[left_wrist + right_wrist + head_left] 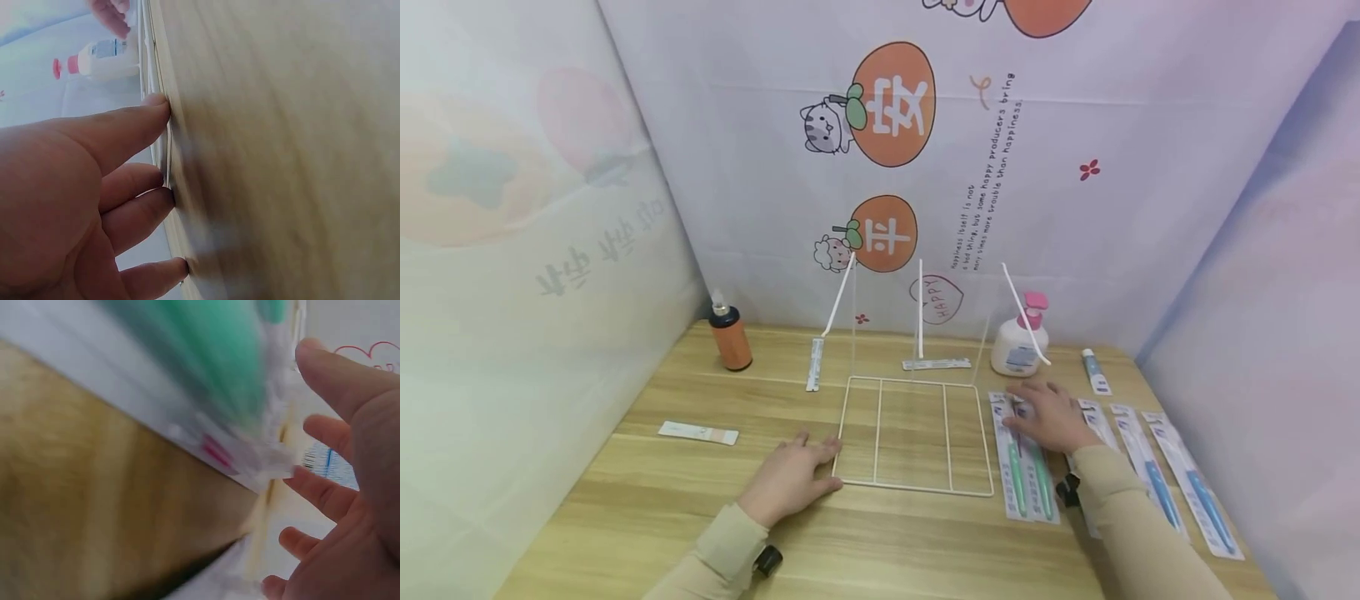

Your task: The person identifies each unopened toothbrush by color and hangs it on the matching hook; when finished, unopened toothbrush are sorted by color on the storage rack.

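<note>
My left hand [793, 475] rests on the table with its fingertips at the left side of a white wire rack [877, 433]. In the left wrist view its fingers [140, 215] are spread and relaxed, touching down beside the thin wire. Over at the right, my right hand [1051, 417] lies above the upper ends of two packaged toothbrushes with green handles [1017, 479]. The right wrist view has its fingers [325, 490] loosely spread, one fingertip right at the clear end of a green-handled pack [231, 381]. Neither palm holds anything.
More packaged toothbrushes with blue handles [1210, 508] lie at the right, one partly under my right forearm. Behind stand a pink-topped pump bottle [1015, 348], a toothpaste tube [1096, 373] and an orange-labelled bottle [732, 340]. Narrow flat packets [698, 432] lie about; fabric walls surround the table.
</note>
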Demonstrator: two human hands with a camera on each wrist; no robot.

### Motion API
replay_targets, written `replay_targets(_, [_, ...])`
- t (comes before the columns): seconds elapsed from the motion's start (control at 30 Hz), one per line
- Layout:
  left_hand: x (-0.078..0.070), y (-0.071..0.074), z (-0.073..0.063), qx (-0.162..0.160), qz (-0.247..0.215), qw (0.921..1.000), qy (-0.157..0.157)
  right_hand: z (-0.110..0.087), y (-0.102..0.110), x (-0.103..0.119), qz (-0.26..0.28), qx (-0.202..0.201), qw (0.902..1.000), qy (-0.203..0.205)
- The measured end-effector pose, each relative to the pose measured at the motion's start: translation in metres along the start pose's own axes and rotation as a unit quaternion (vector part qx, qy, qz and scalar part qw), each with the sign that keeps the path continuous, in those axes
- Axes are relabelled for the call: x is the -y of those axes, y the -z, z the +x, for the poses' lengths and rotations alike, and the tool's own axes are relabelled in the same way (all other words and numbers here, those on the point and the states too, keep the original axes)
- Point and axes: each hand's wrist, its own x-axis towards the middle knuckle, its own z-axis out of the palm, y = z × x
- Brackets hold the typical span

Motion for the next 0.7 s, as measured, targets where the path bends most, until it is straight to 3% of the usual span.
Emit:
replay_targets(0.23, [-0.0006, 0.0002, 0.0002, 0.004, -0.007, 1.0000, 0.003, 0.0017, -0.0113, -0.0047, 0.003, -0.008, 1.0000, 0.000])
replay_targets(0.7, [-0.0050, 0.0044, -0.0022, 0.007, -0.012, 0.9999, 0.008, 0.0026, -0.0078, -0.0030, 0.041, -0.019, 0.9988, -0.016])
